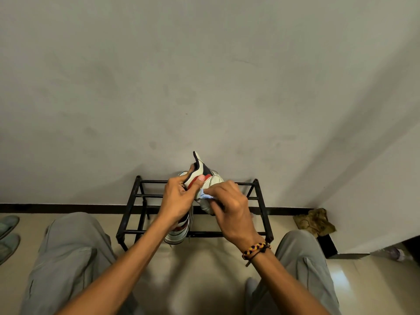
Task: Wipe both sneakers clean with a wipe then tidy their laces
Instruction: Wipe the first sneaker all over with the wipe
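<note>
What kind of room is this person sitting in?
Probably a home entryway or hallway corner. A low black shoe rack stands against a plain wall, slippers lie on the tiled floor, and the person is cleaning a sneaker.

A black metal rack [134,196] stands on the pale floor [204,280] against the far wall. One sneaker [179,233] lies on it. Two slippers [8,235] lie far left; a crumpled cloth [314,221] lies right.
</note>
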